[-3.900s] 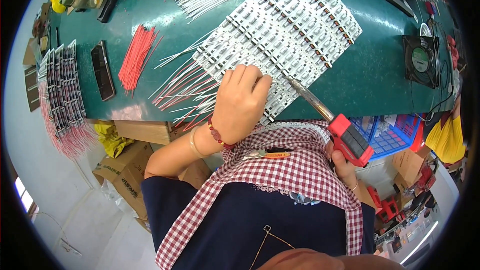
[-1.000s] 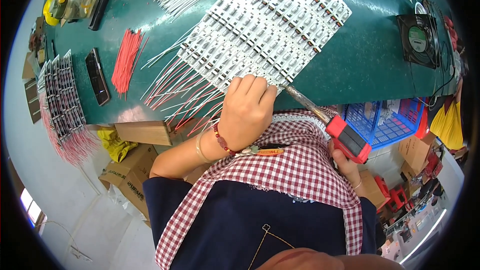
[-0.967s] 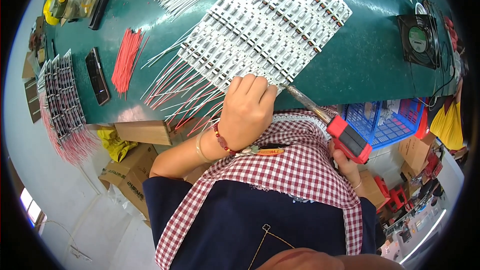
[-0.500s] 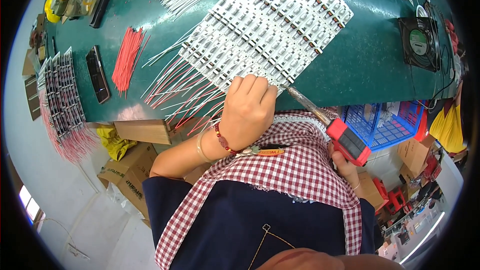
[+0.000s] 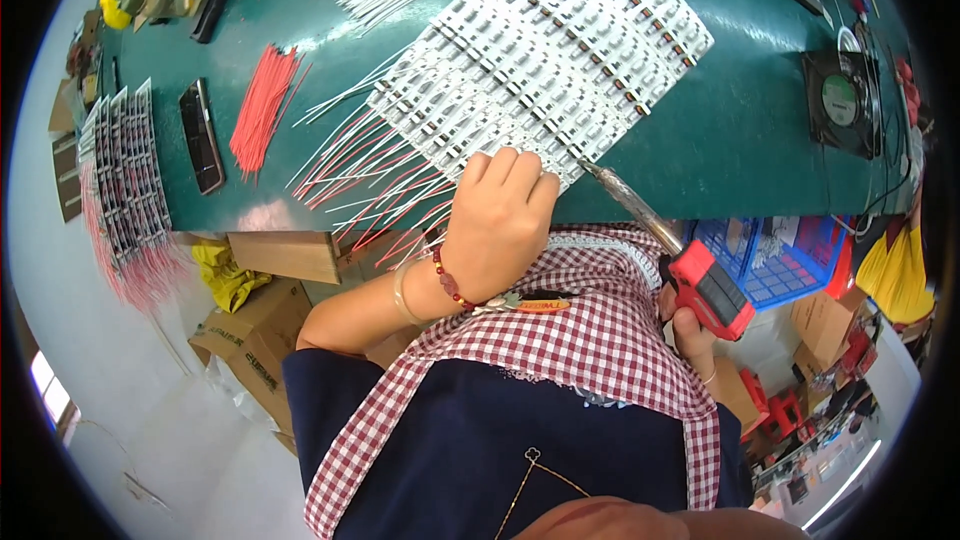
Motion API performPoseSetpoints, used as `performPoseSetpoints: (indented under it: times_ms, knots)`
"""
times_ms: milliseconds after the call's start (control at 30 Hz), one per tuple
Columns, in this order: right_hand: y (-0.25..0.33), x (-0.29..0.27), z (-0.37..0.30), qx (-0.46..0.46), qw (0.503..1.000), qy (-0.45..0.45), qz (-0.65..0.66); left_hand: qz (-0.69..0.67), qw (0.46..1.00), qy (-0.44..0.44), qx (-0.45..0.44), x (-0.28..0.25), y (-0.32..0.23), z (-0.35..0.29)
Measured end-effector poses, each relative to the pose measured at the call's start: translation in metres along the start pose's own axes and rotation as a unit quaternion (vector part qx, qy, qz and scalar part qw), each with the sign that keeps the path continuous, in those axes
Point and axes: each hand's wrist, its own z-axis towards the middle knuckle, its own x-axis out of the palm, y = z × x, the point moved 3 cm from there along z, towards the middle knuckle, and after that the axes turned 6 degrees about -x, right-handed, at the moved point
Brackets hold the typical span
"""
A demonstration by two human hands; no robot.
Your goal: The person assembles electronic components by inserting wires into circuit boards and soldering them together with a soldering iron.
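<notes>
Left hand (image 5: 500, 225) presses curled fingers on the white strips (image 5: 540, 50); right hand (image 5: 690, 325) grips a red soldering iron (image 5: 700, 285).

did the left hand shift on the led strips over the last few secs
No real shift. The left hand presses on the near edge of the white LED strips by the table edge as before; small offsets look like head-camera motion.

Checked apron (navy top), beaded bracelet (image 5: 447, 283)
</notes>
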Motion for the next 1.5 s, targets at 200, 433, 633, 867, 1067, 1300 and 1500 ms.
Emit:
performPoseSetpoints:
  times_ms: [200, 433, 633, 867, 1067, 1300, 1500]
  knots:
    - [0.004, 0.011, 0.012, 0.071, 0.980, -0.086, 0.162, 0.032, 0.998, 0.044, -0.038, -0.014, 0.003, 0.000]
    - [0.002, -0.001, 0.027, -0.014, 0.980, -0.098, 0.175, 0.089, 0.980, 0.099, -0.149, -0.105, 0.084, -0.006]
    - [0.013, 0.002, 0.050, -0.054, 0.976, -0.093, 0.189, 0.060, 0.987, -0.060, -0.137, -0.082, 0.119, 0.043]
    - [0.017, 0.005, 0.047, -0.057, 0.975, -0.111, 0.182, 0.096, 0.982, 0.000, -0.161, -0.057, 0.116, 0.052]
    - [0.019, 0.005, 0.057, -0.070, 0.973, -0.114, 0.190, 0.126, 0.984, 0.011, -0.127, -0.057, 0.114, 0.056]
    - [0.025, 0.002, 0.066, -0.078, 0.968, -0.118, 0.207, 0.033, 0.989, -0.106, -0.099, -0.071, 0.142, 0.121]
    - [0.031, 0.006, 0.070, -0.110, 0.962, -0.125, 0.216, 0.010, 0.978, -0.180, -0.101, -0.063, 0.157, 0.130]
